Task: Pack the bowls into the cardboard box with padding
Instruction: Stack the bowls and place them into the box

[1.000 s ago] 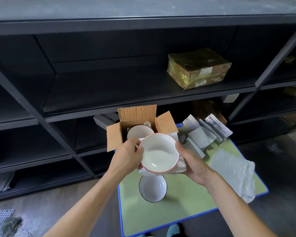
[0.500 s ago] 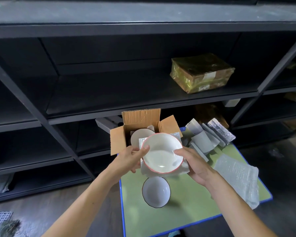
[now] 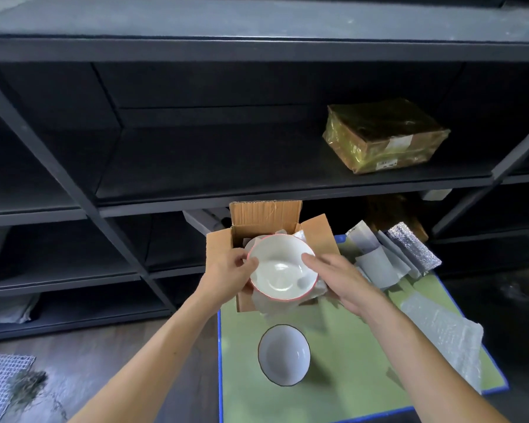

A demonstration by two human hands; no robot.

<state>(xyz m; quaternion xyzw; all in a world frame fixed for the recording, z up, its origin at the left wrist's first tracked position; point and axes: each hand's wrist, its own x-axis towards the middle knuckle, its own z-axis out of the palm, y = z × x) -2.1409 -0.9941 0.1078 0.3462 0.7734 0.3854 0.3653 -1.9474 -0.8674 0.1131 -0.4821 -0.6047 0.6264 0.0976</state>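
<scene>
Dark shelving (image 3: 257, 160) behind, green table (image 3: 348, 377) below. Your left hand (image 3: 229, 276) pinches red-rimmed bowl (image 3: 281, 267) at left rim. Right hand (image 3: 345, 282) grips right side, thumb on rim, other fingers hidden. Bowl held over open cardboard box (image 3: 264, 215), padding sheet (image 3: 266, 303) under it. Box contents mostly hidden. Dark-rimmed bowl (image 3: 284, 355) sits on table.

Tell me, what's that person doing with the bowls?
A person is packing bowls. The left hand and the right hand hold a red-rimmed bowl over the open cardboard box, with a padding sheet under it. A dark-rimmed bowl waits on the green table, and bubble wrap lies to the right.
</scene>
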